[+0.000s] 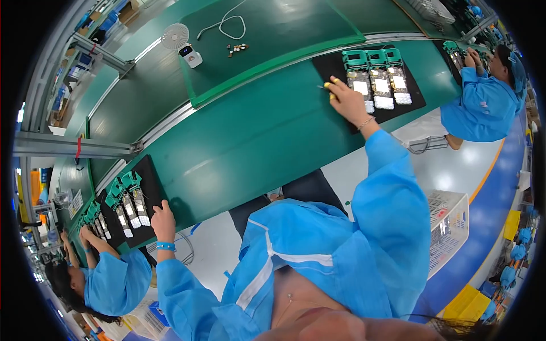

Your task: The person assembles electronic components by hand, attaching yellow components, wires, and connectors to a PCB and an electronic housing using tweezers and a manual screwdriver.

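My left hand is at the near right edge of a black mat, with its index finger and thumb stretched apart and the other fingers hardly showing. On that mat lie several slim silver and white device boards with green frames at their far ends. At the right, my right hand, with yellow finger covers, is over the left side of another black mat. Its fingers are pinched around something thin, too small to name. Beside it are three similar boards under green frames.
A white fan, a pale cable and small loose parts lie across the green table. Co-workers in blue sit left and right. A white crate stands on the floor.
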Demonstrator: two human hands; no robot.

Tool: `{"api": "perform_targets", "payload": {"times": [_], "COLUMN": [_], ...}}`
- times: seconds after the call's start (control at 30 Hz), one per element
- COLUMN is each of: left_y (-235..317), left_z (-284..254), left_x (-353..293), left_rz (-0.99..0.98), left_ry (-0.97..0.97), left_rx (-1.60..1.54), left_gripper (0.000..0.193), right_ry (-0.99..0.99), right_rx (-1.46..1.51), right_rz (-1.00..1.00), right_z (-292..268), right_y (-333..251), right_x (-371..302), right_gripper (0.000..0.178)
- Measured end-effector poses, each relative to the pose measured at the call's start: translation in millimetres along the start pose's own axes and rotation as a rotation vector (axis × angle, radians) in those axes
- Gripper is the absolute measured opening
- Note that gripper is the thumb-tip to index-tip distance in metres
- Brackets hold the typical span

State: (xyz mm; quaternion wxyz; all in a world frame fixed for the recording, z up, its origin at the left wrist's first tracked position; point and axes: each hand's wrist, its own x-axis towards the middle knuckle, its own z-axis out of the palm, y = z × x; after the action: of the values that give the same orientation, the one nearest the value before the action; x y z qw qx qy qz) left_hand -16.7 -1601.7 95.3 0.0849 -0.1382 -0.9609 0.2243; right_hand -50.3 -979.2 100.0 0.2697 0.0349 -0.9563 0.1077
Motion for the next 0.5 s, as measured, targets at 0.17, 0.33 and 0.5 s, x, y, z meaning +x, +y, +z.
{"api": "perform_targets", "payload": {"times": [0.17, 0.33, 0.5], "left_y": [-18, -9, 8], "left_z": [-22, -54, -96], "left_x": [-26, -17, -23], "left_rz": [0.007, 0.078, 0.108], "left_ry": [0.026, 0.119, 0.272], "left_rx": [-0.188, -0.171, -0.090], "left_gripper": [0.016, 0.010, 0.019], "right_ry": [0.010, 0.037, -0.128], "right_rx": [0.026, -0.383, 0.045], "right_rz": [0.051, 0.165, 0.327], "right_z": [2, 1, -19], "right_y": [-9, -15, -193], "right_x": [8, 4, 45], "right_gripper": [0.031, 0.036, 0.027]}}
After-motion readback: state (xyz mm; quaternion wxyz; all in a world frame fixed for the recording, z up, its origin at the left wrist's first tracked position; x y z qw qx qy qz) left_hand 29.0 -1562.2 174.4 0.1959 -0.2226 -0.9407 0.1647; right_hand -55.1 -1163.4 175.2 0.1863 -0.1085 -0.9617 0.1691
